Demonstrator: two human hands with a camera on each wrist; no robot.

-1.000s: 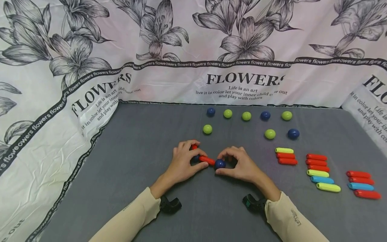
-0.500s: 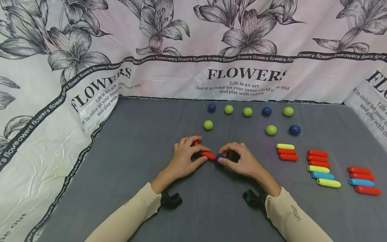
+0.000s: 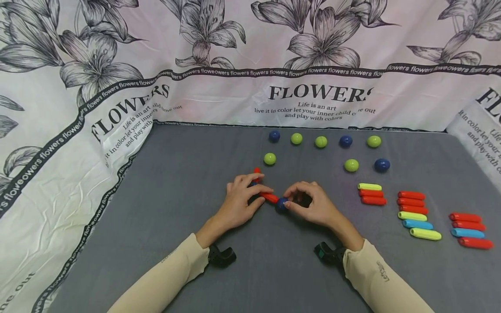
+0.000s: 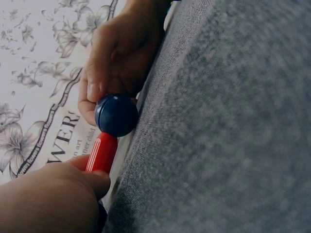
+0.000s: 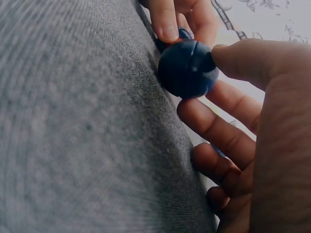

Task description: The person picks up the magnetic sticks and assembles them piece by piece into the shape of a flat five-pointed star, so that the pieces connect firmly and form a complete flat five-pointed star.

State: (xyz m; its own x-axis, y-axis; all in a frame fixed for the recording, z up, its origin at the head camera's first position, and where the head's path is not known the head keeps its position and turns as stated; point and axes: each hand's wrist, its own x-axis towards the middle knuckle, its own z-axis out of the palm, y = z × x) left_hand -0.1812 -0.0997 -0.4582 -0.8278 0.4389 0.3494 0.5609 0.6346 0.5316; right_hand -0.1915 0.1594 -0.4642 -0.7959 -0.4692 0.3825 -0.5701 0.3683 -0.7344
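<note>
Near the middle of the table, my left hand (image 3: 238, 202) pinches a red plastic stick (image 3: 269, 198) between thumb and fingers. The stick's far end meets a blue ball (image 3: 281, 204), also plain in the left wrist view as a grooved blue ball (image 4: 116, 115) on the red stick (image 4: 103, 151). My right hand (image 3: 316, 204) holds that ball by thumb and fingertips; in the right wrist view the thumb lies on the ball (image 5: 187, 69). Partly hidden under my left fingers are another blue ball (image 3: 253, 184) and a second red stick (image 3: 256, 171) pointing away from me.
Green balls (image 3: 296, 138) and blue balls (image 3: 346, 141) stand in two loose rows at the back. On the right, red sticks (image 3: 373, 201), yellow sticks (image 3: 425, 234) and blue sticks (image 3: 467, 233) lie in three stacks. A flower-printed cloth (image 3: 313, 100) borders the grey table (image 3: 176, 174).
My right thumb has shifted from below the blue ball up onto its side. The ball and joined red stick turned slightly. The head view has tilted down, so everything sits higher.
</note>
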